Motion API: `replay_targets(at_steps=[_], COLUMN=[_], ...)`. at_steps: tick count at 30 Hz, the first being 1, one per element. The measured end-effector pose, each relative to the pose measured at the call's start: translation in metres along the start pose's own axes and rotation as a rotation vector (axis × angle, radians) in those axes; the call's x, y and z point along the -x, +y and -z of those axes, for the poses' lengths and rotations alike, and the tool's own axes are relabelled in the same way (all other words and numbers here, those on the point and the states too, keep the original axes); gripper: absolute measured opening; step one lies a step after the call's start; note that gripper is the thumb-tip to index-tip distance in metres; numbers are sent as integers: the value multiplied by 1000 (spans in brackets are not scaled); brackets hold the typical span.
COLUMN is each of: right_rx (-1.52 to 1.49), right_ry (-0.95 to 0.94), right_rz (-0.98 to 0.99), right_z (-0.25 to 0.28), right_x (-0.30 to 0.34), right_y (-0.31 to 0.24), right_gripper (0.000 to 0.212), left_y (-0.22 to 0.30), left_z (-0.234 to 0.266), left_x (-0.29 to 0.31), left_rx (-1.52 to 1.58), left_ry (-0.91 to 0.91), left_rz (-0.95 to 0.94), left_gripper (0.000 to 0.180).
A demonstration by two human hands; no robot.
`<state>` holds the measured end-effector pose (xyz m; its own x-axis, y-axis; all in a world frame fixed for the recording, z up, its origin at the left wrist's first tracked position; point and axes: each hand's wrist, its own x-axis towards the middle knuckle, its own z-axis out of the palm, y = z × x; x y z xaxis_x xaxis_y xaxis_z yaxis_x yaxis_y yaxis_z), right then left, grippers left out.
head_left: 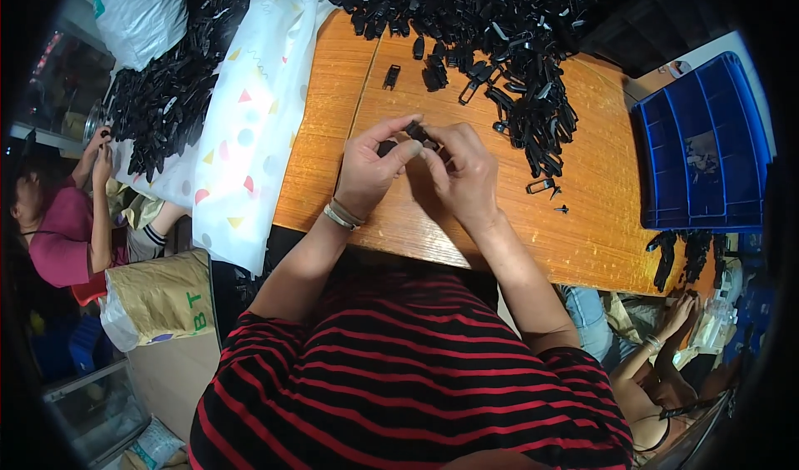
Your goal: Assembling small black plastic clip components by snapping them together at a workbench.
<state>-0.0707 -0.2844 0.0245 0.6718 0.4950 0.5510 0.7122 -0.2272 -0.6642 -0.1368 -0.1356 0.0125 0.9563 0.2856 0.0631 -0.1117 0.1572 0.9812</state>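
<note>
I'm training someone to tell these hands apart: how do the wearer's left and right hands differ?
The left hand has pale bands at its wrist; the right hand has none. The left hand meets the black part from the left, the right hand from the right. Both are bare, with fingers bent around the part above the table.

Left of the wooden table (333, 87) are a patterned white sheet (245, 129) and, farther out, a brown sack (162, 295) and a co-worker (62, 241) in magenta; at its right is a blue crate (664, 166).
</note>
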Motion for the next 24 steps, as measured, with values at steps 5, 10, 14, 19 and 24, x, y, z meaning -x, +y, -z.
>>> replay_targets(at_steps=[5, 10, 14, 19, 24], right_rx=[-66, -254, -313, -489, -30], right_ry=[34, -122, -106, -529, -468], right_rz=[-95, -70, -52, -190, 92], right_z=[-10, -18, -28, -37, -15], right_x=[8, 10, 16, 26, 0], right_y=[-12, -20, -38, -39, 20], right_gripper=[33, 43, 39, 34, 22], left_y=[12, 19, 26, 15, 1], left_z=[-4, 0, 9, 44, 121], left_x=[9, 16, 30, 76, 178], left_rx=[-9, 232, 201, 203, -725], left_ry=[26, -41, -20, 131, 49], left_rz=[-50, 28, 54, 198, 371], left_gripper=[26, 28, 31, 28, 25])
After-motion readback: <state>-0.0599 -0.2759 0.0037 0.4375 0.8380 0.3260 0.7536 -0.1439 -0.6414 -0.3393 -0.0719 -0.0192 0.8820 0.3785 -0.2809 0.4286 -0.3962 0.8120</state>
